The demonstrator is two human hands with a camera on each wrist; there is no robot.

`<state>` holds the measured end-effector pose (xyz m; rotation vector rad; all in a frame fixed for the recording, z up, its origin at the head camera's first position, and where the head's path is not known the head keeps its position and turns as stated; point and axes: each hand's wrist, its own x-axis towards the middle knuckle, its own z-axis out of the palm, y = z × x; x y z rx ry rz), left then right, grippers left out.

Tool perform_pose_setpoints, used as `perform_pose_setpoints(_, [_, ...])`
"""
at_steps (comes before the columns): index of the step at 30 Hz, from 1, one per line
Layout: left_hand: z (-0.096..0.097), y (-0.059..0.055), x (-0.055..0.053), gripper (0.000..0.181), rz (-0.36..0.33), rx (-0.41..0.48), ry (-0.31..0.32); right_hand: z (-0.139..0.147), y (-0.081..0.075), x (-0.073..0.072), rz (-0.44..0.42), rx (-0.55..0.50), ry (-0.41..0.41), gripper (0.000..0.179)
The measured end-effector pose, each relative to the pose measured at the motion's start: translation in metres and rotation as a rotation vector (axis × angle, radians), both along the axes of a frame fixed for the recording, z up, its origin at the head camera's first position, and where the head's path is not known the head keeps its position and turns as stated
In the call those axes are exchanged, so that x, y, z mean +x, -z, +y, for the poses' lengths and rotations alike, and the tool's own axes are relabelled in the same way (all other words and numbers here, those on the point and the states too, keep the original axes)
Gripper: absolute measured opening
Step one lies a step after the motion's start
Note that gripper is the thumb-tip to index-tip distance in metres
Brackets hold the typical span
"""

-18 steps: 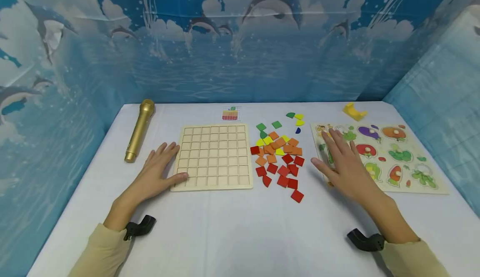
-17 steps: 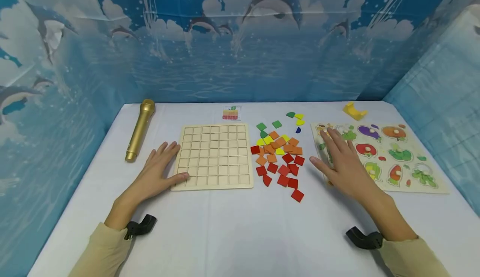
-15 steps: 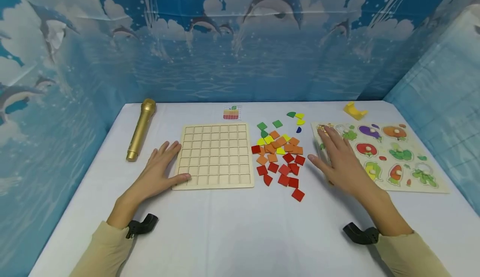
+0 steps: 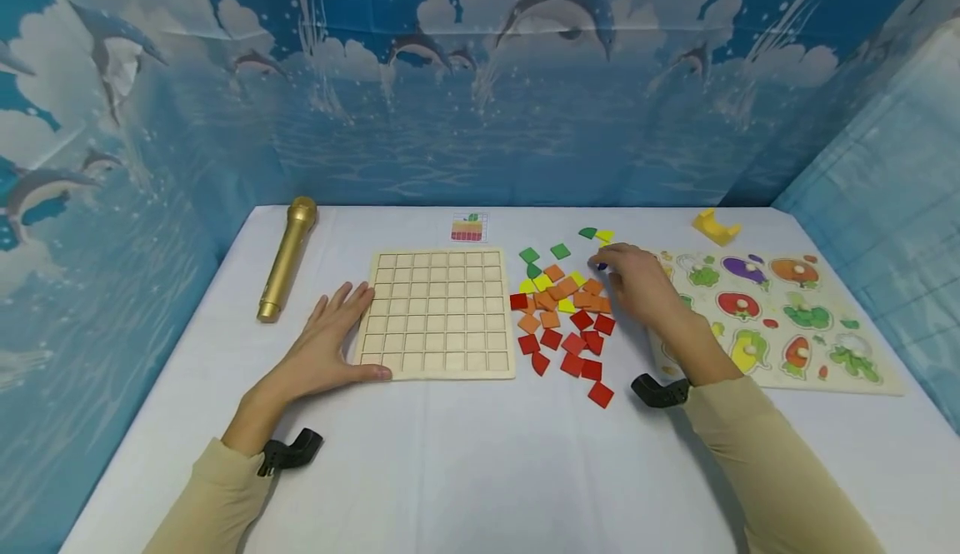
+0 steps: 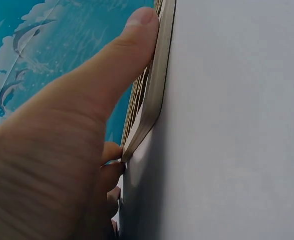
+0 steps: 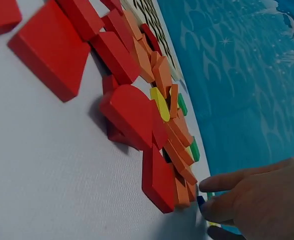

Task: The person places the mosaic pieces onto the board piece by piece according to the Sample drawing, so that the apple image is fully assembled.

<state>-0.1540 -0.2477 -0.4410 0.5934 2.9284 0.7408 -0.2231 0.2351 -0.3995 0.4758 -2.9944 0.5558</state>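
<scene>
Along the left edge of the pale wooden square grid board [image 4: 435,314], its sides running near to far, the left hand [image 4: 322,344] rests spread wide, thumb on the near edge. Right of the board, past red square tiles [image 4: 573,343], the right hand [image 4: 641,286] sets finger and thumb narrowly about a small dark blue piece [image 6: 201,202], mostly hidden; whether it is pinched, and its long axis, cannot be told.

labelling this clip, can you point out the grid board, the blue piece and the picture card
Grid board [image 4: 442,312]: head view, middle of its gridded face.
Blue piece [image 6: 201,202]: right wrist view, its small visible part.
Picture card [image 4: 469,228]: head view, middle of its printed side.
</scene>
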Motion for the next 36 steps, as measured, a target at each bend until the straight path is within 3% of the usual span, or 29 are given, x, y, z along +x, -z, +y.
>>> perform_pose_setpoints(5, [0.003,0.001,0.002,0.145,-0.007,-0.02,0.02,-0.004,0.005,-0.005,-0.018,-0.004,0.031,0.03])
perform_pose_setpoints(12, [0.011,0.001,0.0,0.145,-0.001,-0.025,0.033,0.002,0.008,0.004,0.004,-0.07,0.096,0.018])
perform_pose_setpoints(20, [0.006,-0.002,-0.003,0.144,0.003,-0.028,0.019,-0.006,0.006,-0.003,-0.02,-0.105,0.041,0.026])
perform_pose_setpoints(26, [0.001,-0.002,-0.001,0.143,0.003,-0.016,0.01,-0.016,0.007,-0.003,-0.006,-0.122,0.061,0.02])
perform_pose_setpoints(36, [0.001,-0.003,0.001,0.141,0.004,-0.007,0.02,-0.014,0.009,-0.006,-0.104,-0.206,0.128,0.015])
